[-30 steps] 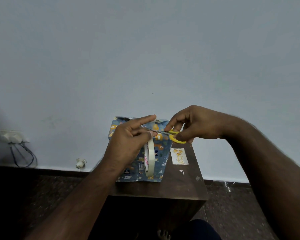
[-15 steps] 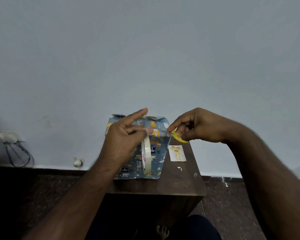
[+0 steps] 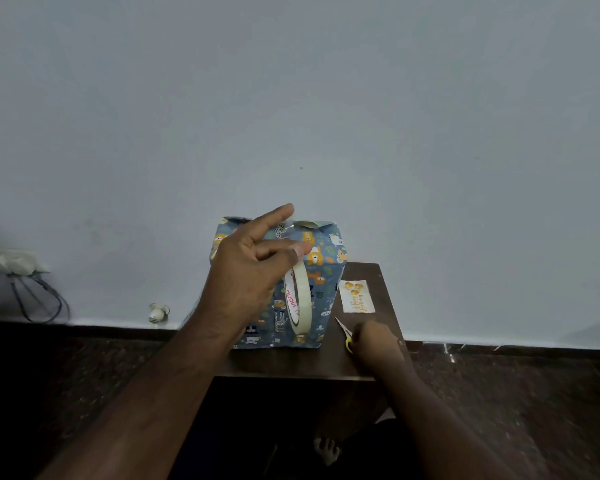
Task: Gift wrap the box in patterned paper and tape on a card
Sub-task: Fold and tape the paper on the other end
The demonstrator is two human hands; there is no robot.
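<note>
A box wrapped in blue paper with orange animals stands on a small dark wooden table. My left hand hovers in front of the box and holds a roll of pale tape, which hangs from its fingers. A short cut strip of clear tape sticks to the raised index fingertip. My right hand is low on the table to the right of the box, its fingers round the yellow-handled scissors. A small white card with gold print lies flat just beyond the scissors.
The table stands against a plain pale wall. To the left, a socket with cables is fixed low on the wall, and a small white object sits on the skirting. Dark floor surrounds the table; a bare foot shows below.
My right hand has dropped from beside the box top down to the table with the scissors. The tape strip, cut free, now hangs from my left index finger.
</note>
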